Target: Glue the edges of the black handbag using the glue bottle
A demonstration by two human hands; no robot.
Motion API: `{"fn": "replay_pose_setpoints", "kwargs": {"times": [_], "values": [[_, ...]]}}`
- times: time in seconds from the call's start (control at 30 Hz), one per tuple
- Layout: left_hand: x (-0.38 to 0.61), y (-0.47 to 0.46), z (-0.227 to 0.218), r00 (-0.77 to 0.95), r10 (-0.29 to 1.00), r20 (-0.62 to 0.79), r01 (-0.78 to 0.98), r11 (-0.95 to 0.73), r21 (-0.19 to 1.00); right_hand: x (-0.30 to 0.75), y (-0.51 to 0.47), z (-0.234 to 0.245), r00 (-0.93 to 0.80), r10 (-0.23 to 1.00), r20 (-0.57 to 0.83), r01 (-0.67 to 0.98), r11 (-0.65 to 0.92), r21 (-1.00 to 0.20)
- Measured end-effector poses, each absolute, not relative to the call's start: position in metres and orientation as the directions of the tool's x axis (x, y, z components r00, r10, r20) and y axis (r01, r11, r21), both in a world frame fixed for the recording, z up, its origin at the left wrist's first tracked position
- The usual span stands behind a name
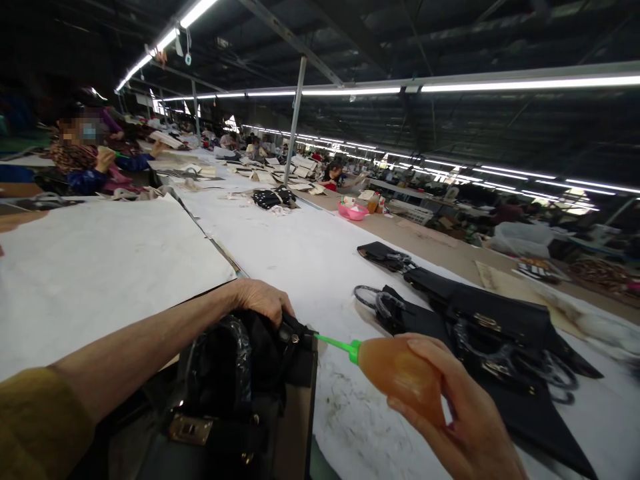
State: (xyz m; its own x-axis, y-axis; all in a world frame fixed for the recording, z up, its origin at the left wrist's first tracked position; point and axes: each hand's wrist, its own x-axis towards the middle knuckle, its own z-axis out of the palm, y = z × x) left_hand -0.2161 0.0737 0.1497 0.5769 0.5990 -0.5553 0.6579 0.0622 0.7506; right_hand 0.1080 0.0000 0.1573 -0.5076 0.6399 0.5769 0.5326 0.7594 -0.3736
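A black handbag [230, 440] with a gold clasp and a plastic-wrapped handle lies at the lower middle, close to me. My left hand [263, 300] is closed on the bag's upper edge, its fingertips partly hidden by the black material. My right hand [460, 400] is wrapped round an orange squeeze bottle [400, 370] with a long green nozzle. The nozzle points left, and its tip is at the black edge beside my left hand; I cannot tell whether it touches.
Several black handbags [495, 313] lie on the white-covered table [300, 253] to the right. Farther off are a pink basket [353, 211], a dark spotted item [274, 197] and a metal post [295, 120]. A co-worker [90, 160] sits at the far left.
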Motion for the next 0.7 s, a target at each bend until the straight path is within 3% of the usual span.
{"fn": "replay_pose_setpoints", "kwargs": {"times": [0.47,0.7], "values": [[-0.219,0.077,0.144,0.569,0.603,-0.559,0.66,0.071,0.748,0.111,-0.006,0.146,-0.518,0.665,0.539,0.504,0.746,-0.435],[-0.219,0.079,0.141,0.571,0.581,-0.58,0.668,0.082,0.74,0.111,-0.009,0.146,-0.435,0.722,0.538,0.558,0.685,-0.468]]}}
